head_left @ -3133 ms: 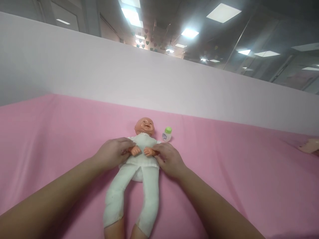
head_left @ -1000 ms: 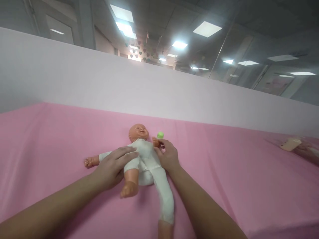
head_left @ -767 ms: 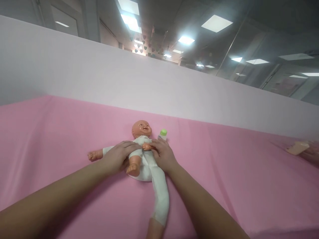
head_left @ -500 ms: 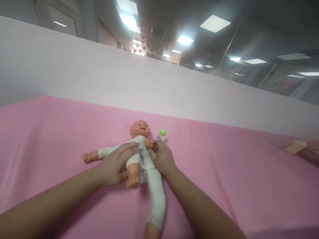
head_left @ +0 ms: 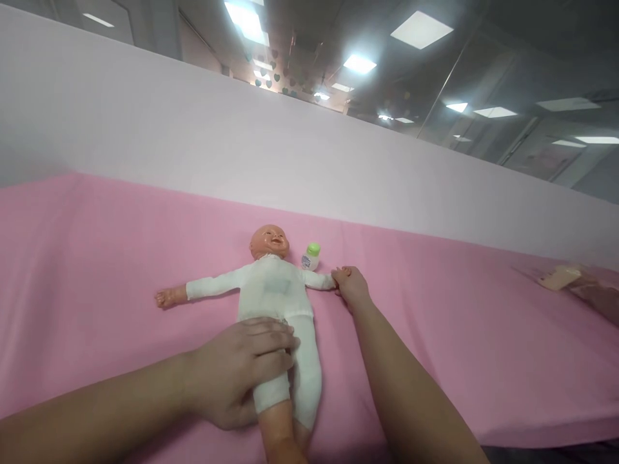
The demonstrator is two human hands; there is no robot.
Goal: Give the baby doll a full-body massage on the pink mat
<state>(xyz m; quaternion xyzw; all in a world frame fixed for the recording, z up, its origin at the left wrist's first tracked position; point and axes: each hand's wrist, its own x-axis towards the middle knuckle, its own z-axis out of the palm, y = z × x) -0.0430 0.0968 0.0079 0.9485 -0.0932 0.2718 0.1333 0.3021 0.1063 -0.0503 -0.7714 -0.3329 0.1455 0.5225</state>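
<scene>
Fingers (head_left: 271,345) of the left hand (head_left: 236,374) wrap the doll's (head_left: 273,290) leg, right hand (head_left: 353,287) pinches its wrist; white-suited, face-up on the pink bench (head_left: 459,335), head pointing away, arms spread.

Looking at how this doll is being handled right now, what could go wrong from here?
The small green-capped bottle stands close beside the doll, just above its outstretched arm; if the right hand, which is at that arm's end, swings it upward, the bottle may tip over. The left hand grips the doll's near leg, so a hard pull could drag the doll and wrinkle the pink cloth.
</scene>
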